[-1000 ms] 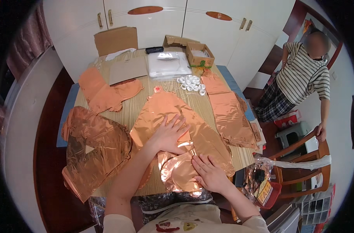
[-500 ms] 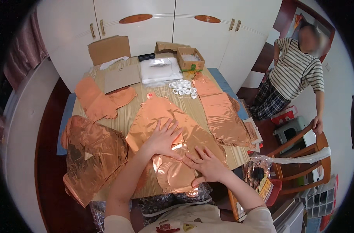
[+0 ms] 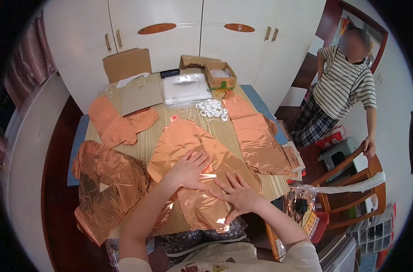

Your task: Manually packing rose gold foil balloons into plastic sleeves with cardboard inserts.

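Observation:
A flat, shiny rose-gold foil balloon (image 3: 177,143) lies in the middle of the table, its lower end at the near edge. My left hand (image 3: 188,172) rests palm down on it, fingers stretched out. To the right, my right hand (image 3: 240,195) lies on the same foil, nearer the front edge, with its fingers apart. Small creases and bright reflections show around both hands. A small red-and-white tag (image 3: 173,118) sits at the foil's far end.
More flat rose-gold foil lies around: a dark-sheened piece (image 3: 111,181), a bent piece (image 3: 107,121) and a long stack (image 3: 256,143). Farther back are white ribbon rolls (image 3: 211,108), clear plastic packs (image 3: 186,88) and a cardboard box (image 3: 221,76). A person (image 3: 344,86) stands beside a wooden chair (image 3: 351,181).
My left hand's fingers have drawn closer together, and the hand sits slightly nearer to me on the foil. My right hand has barely shifted. The view has tilted a little.

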Tool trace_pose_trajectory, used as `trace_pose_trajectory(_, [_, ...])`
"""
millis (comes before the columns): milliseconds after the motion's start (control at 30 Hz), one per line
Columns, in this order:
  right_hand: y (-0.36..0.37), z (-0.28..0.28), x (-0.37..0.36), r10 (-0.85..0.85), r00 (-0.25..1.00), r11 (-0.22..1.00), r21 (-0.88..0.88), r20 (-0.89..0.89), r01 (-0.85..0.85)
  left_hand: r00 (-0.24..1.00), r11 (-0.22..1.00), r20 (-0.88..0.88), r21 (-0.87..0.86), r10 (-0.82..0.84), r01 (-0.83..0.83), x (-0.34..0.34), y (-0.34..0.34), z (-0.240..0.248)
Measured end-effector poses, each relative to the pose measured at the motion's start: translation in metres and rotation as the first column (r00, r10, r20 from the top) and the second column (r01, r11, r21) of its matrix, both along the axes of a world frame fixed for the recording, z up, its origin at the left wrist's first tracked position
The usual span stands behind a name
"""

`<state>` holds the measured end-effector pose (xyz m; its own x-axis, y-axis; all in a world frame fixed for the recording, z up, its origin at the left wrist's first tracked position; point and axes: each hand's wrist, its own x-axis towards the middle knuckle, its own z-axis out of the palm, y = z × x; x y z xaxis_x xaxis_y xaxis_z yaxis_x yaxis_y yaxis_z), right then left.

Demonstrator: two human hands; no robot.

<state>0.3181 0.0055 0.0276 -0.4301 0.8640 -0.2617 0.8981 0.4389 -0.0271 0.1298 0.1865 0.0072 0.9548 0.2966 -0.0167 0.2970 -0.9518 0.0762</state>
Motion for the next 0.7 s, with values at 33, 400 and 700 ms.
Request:
trace_pose_trajectory(33, [0.000, 0.002, -0.001, -0.002, 1.000, 1.000, -0.003, 0.011, 0.002, 0.999, 1.000, -0.032, 0.019, -0.001, 0.001, 0.000, 0.000, 0.000])
trace_pose_trajectory(400, [-0.001, -0.009, 0.004, 0.036, 0.999, 0.994, 0.101, -0.036, -0.032, 0.986, 0.994, 0.124, 0.010, -0.108, 0.107, -0.004, -0.013, -0.025])
trace_pose_trajectory(700, [-0.006, -0.011, 0.006, 0.043, 0.997, 0.990, 0.133, -0.066, -0.034, 0.970, 0.982, 0.177, 0.115, -0.168, 0.149, -0.004, -0.027, -0.005])
